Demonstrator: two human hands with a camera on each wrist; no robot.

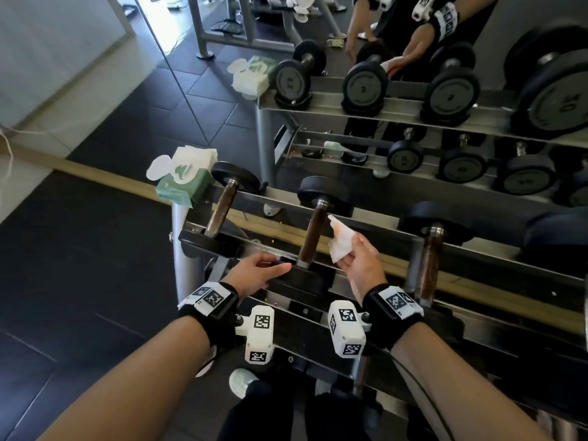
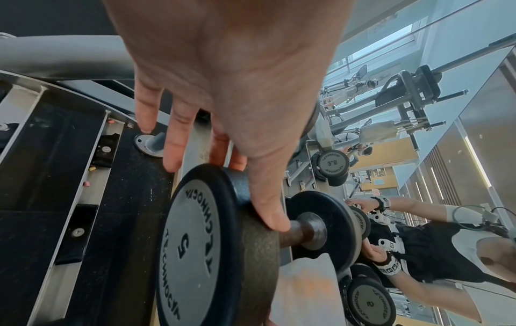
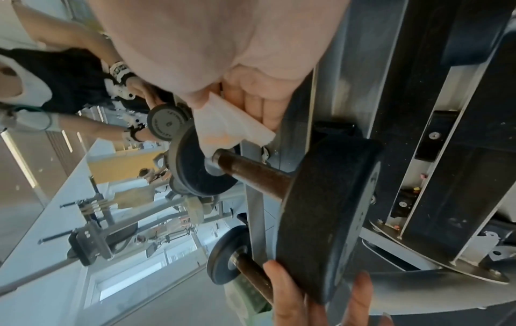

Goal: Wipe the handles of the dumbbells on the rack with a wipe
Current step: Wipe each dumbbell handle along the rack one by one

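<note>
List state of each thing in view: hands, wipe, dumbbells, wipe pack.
Left hand: rests on the near head of the middle dumbbell, fingers straight.
Right hand: pinches the wipe.
Wipe: crumpled, beside the middle handle, contact unclear.
Left dumbbell: racked, untouched.
Right dumbbell: racked, untouched.
Wipe pack: lid open, on the rack's end.

Both forearms extend forward, each wrist strapped with a black band bearing a marker block. Left hand (image 1: 254,271) lies palm down, fingers straight, thumb (image 2: 268,211) extended, resting on a dumbbell end. Right hand (image 1: 361,261) is raised, its grip pinching a wipe.
</note>
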